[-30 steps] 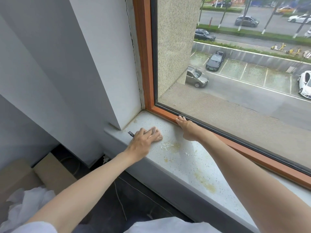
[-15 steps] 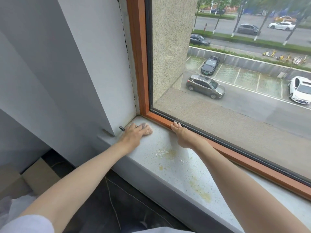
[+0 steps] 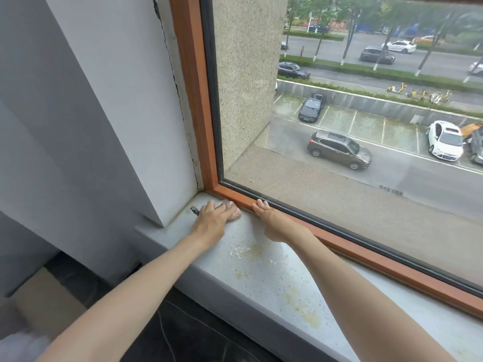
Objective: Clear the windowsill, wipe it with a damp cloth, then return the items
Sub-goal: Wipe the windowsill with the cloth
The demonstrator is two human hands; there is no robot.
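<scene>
The windowsill [image 3: 277, 286] is a pale, speckled stone slab that runs from the left corner of the recess toward the lower right. Yellowish stains [image 3: 252, 250] with whitish crumbs lie near its middle, and more yellow marks sit farther right by the front edge. An orange-brown window frame [image 3: 194, 100] borders it at the back. Outside are a rough outer wall [image 3: 243, 87] and parked cars [image 3: 339, 150] along a street. A white interior wall [image 3: 104, 100] forms the recess at left, with a dark crack line where it meets the frame. Below the sill is a dark marbled floor [image 3: 188, 333], and a cardboard box [image 3: 47, 296] stands at lower left.

The cloth [image 3: 233, 211] lies on the sill in the far left corner, right against the bottom rail of the frame. It is small and bunched, pinkish where it shows past the fingers (a dark-and-white patterned corner pokes out on the other side of the hand). The left hand [image 3: 212, 218] lies flat on top of it, fingers stretched out and pressing it down rather than curled around it. The right hand [image 3: 271, 223] is just beside it and released, with its heel on the sill and its straight fingertips touching the frame's bottom rail
</scene>
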